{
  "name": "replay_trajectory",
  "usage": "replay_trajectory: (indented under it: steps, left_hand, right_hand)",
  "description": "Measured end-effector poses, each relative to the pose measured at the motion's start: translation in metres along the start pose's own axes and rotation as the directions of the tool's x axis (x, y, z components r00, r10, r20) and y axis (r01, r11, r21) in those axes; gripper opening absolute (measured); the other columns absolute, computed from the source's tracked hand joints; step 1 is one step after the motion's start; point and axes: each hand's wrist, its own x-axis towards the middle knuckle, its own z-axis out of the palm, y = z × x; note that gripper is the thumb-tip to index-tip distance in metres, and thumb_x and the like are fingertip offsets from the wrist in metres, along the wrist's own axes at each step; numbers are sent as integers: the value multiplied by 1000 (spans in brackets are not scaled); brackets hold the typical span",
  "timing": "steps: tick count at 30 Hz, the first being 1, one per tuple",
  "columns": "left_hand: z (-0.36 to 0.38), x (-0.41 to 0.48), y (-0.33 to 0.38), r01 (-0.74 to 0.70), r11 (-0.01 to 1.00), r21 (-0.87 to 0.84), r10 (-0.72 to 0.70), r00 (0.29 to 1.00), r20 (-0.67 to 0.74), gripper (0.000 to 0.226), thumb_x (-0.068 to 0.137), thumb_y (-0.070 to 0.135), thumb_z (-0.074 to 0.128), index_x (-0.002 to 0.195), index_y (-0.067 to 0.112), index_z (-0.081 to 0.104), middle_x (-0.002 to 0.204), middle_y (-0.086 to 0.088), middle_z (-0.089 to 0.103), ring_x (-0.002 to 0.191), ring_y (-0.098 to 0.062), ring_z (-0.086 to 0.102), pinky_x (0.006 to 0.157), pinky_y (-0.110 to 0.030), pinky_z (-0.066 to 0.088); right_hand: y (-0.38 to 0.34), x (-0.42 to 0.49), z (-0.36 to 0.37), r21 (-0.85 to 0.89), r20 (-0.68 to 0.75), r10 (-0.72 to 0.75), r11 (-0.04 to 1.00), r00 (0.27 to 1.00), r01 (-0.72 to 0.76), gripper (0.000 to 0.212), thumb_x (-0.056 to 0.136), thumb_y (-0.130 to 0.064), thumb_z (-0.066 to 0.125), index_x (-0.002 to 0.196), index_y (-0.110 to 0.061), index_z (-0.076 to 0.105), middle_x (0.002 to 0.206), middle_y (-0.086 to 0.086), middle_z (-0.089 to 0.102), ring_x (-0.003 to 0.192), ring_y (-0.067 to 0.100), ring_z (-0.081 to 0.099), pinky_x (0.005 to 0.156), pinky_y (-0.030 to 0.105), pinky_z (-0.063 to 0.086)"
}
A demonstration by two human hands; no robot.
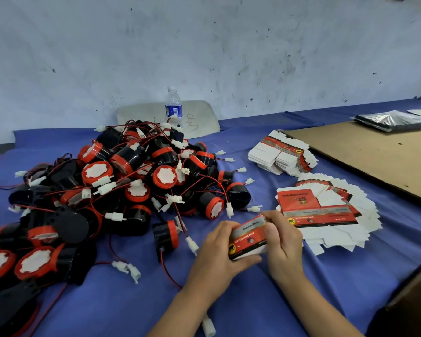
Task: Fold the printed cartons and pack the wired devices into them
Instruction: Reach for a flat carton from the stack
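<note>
Both my hands hold one red printed carton [249, 237] just above the blue cloth, near the front centre. My left hand [220, 251] grips its left end and underside. My right hand [283, 242] grips its right end, thumb on the front face. A big heap of black and red wired devices [122, 186] with white plugs covers the left half of the table. One single device [165, 235] stands just left of my hands. Flat unfolded cartons lie fanned in a stack [326, 210] right of my hands, with a second stack [282, 154] behind it.
A water bottle [174, 107] stands behind the heap by the wall. A brown cardboard sheet [374, 159] lies at the right, with dark plastic bags [389, 121] beyond it. A cardboard box edge [413, 293] shows at the lower right. A loose white plug [208, 325] lies between my forearms.
</note>
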Motion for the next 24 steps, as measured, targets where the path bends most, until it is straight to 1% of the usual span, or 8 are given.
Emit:
replay_trajectory:
  steps: [4, 7, 10, 14, 17, 19, 21, 24]
  left_hand:
    - [-1, -1, 10, 44, 994, -98, -36, 996, 83, 45, 67, 58, 74, 96, 47, 42, 95, 30, 58, 86, 8, 57, 65, -6, 41]
    - [-2, 0, 11, 67, 994, -89, -60, 995, 76, 48, 63, 63, 73, 96, 44, 43, 94, 29, 59, 85, 7, 58, 64, -8, 42]
    - [-3, 1, 10, 74, 996, -59, -70, 996, 56, 45, 64, 59, 76, 92, 45, 43, 89, 24, 61, 82, 5, 57, 62, -10, 41]
    - [-2, 2, 11, 80, 990, -114, -79, 997, 11, 51, 68, 41, 84, 101, 43, 44, 94, 19, 61, 85, 5, 58, 67, -11, 44]
    - [-3, 1, 10, 105, 975, -195, -115, 992, -41, 71, 71, 27, 84, 122, 48, 38, 115, 19, 55, 99, 3, 59, 82, -17, 49]
    - [-2, 1, 7, 100, 971, -219, -119, 990, -75, 73, 77, 19, 80, 129, 45, 36, 117, 16, 55, 94, -2, 63, 80, -14, 49]
    - [-3, 3, 2, 108, 964, -242, -135, 986, -96, 66, 84, 15, 72, 136, 35, 38, 108, 10, 60, 81, -5, 65, 68, -9, 46]
    - [-4, 7, -1, 124, 960, -252, -148, 986, -78, 52, 93, 16, 58, 139, 31, 38, 99, 3, 64, 75, -9, 68, 62, -11, 45]
  right_hand:
    - [3, 1, 0, 22, -79, 84, 996, 993, -82, 51, 90, -40, 36, 64, 0, 55, 57, 7, 51, 50, 15, 44, 50, 33, 37]
    - [2, 2, 3, 49, -83, 148, 988, 986, -144, 58, 88, -45, 36, 62, 5, 52, 57, 12, 49, 47, 16, 40, 50, 37, 35]
    - [0, 2, 3, 70, -78, 193, 980, 978, -187, 58, 85, -50, 37, 60, 0, 51, 53, 5, 46, 48, 6, 37, 49, 32, 33]
    - [-7, 3, 2, 153, -24, 200, 969, 980, -194, 27, 76, -44, 47, 68, -22, 59, 61, -5, 59, 55, 2, 50, 53, 14, 37]
    - [-19, 1, -2, 141, -99, 215, 970, 972, -200, 20, 68, -43, 54, 76, -26, 59, 66, -4, 60, 61, 2, 51, 58, 15, 41]
    - [-30, 0, -8, 189, -210, 272, 954, 939, -234, 26, 63, -44, 61, 81, -25, 57, 68, -9, 57, 64, 1, 51, 63, 14, 41]
    - [-49, 6, -18, 434, -297, 466, 844, 833, -317, 43, 60, -48, 70, 88, -17, 59, 78, -5, 62, 73, 6, 56, 70, 21, 44]
    - [-80, 22, -48, 940, -74, 721, 280, 689, -192, 53, 66, -44, 79, 109, -16, 65, 107, 0, 72, 98, 17, 67, 72, 33, 56]
